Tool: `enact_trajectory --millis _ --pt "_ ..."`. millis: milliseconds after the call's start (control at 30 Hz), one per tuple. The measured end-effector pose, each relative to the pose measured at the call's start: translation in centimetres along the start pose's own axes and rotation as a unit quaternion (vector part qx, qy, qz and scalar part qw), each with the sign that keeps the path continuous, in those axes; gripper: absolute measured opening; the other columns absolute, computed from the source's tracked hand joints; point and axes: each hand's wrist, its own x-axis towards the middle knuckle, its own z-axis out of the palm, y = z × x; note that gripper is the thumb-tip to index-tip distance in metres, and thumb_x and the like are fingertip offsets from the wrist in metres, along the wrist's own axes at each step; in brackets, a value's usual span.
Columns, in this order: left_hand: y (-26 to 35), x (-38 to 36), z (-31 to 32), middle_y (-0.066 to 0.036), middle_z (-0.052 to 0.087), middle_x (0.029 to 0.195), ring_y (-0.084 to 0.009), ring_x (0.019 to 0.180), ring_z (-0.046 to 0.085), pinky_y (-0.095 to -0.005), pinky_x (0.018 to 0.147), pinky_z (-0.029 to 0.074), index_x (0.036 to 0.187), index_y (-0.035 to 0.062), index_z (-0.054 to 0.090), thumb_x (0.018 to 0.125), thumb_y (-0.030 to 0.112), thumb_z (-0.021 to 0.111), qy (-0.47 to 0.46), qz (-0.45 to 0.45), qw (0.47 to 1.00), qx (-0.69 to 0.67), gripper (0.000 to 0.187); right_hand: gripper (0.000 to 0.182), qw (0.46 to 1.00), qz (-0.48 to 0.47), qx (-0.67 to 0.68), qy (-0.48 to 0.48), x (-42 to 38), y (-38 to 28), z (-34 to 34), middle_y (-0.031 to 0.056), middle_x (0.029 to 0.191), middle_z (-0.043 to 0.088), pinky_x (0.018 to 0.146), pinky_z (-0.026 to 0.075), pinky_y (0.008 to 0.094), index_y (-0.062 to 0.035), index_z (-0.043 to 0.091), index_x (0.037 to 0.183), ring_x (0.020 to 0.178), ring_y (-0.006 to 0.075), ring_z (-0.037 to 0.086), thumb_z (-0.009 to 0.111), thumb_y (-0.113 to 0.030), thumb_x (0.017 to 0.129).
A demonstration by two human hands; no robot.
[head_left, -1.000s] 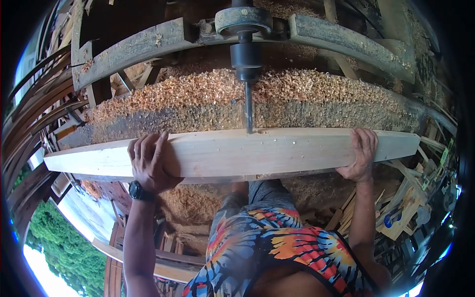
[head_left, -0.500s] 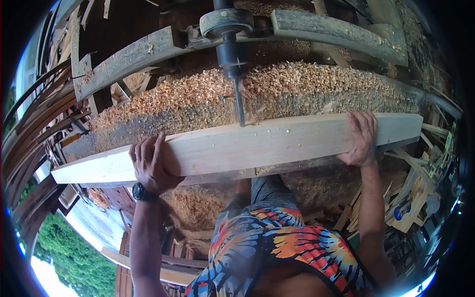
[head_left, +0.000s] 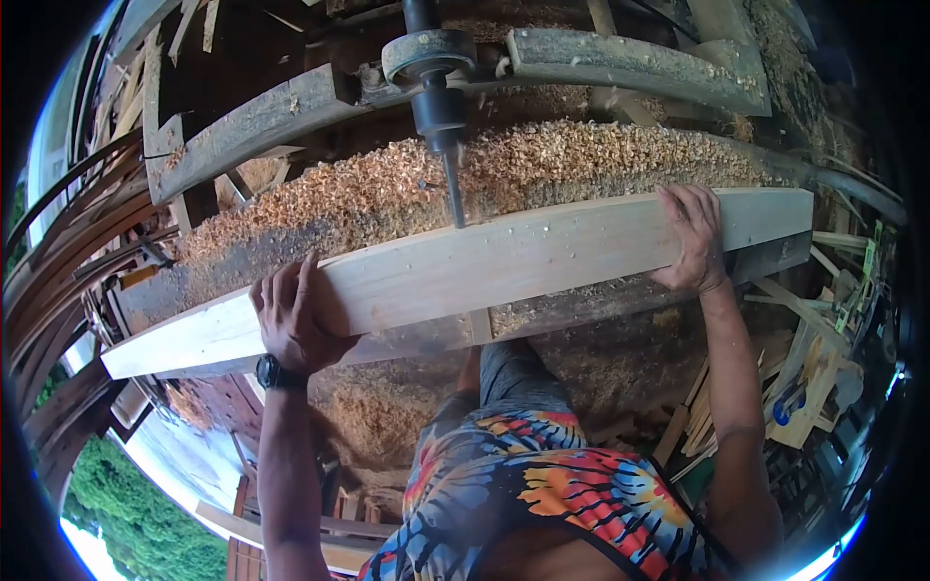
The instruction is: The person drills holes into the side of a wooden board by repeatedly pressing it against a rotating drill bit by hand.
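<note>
A long pale wooden plank (head_left: 542, 252) lies across the bench in front of me. My left hand (head_left: 298, 315), with a dark watch at its wrist, grips the plank left of centre, fingers over its top face and thumb at the near side. Toward the right end, my right hand (head_left: 693, 242) clasps the same plank, fingertips reaching its far edge and thumb at the near edge. Between the hands, a drill bit (head_left: 453, 194) in a dark chuck (head_left: 439, 116) points down, its tip right at the plank's far edge. Small chips dot the plank's top face.
Wood shavings (head_left: 581, 155) are heaped along the bench behind the plank. A curved timber rail (head_left: 630, 63) runs beyond the chuck. Stacked strips (head_left: 77, 232) stand at the left, and offcuts (head_left: 809, 387) crowd the right. Sawdust (head_left: 373, 416) covers the ground near my legs.
The plank's right end has swung away from me with my right hand, baring more of the bench along the near side. Both hands keep their hold. The bit now appears slightly farther left.
</note>
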Motion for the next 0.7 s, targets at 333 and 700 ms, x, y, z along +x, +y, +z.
enact_trajectory --millis 333,700 --pt "-1.0 1.4 -0.4 -0.013 0.062 0.126 -0.0347 0.117 0.060 -0.0575 0.104 0.038 0.153 0.0091 0.050 0.046 0.041 0.099 -0.005 -0.003 1.000 -0.011 0.121 0.104 1.000 0.009 -0.010 0.005 0.7 -0.4 0.0 0.0188 0.133 0.059 0.112 0.038 0.0579 -0.0037 0.056 0.146 0.123 0.0417 0.056 0.083 -0.037 0.052" --pt "-1.6 3.0 -0.5 -0.014 0.062 0.126 -0.0350 0.116 0.060 -0.0567 0.103 0.039 0.153 0.0099 0.050 0.051 0.043 0.098 0.005 0.008 1.000 -0.006 0.118 0.106 1.000 0.024 -0.012 -0.007 2.2 0.1 -0.3 0.0179 0.133 0.058 0.113 0.037 0.0583 -0.0037 0.055 0.148 0.123 0.0411 0.056 0.083 -0.037 0.051"
